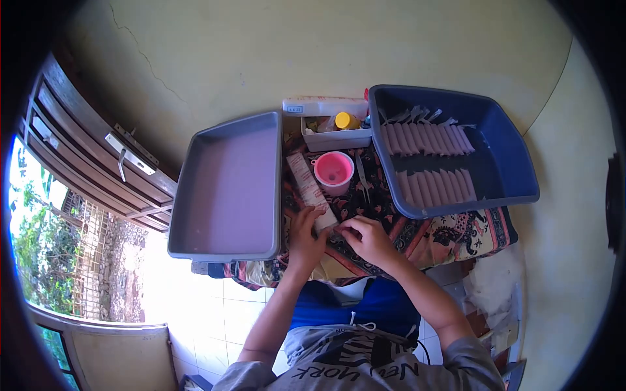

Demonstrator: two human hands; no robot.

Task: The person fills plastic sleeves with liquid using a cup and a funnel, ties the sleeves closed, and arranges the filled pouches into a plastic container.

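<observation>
A long white packet with reddish print (305,180) lies slanted on the patterned cloth. My left hand (306,233) rests on its near end, fingers bent around the edge. Beside that end, my right hand (362,236) has thumb and fingers pinched together; what is between them is too small to make out. Just beyond the hands stands a pink cup (334,171) with a pink funnel-like piece in its top. Metal scissors (362,179) lie to the right of the cup.
On the left is a grey tub (225,189) of pale purple liquid. At right, a blue-grey tub (505,166) holds rows of filled purple packets (427,139). Behind the cup sits a white box (336,140) with a yellow-lidded container (345,120). Patterned cloth (456,234) covers the table.
</observation>
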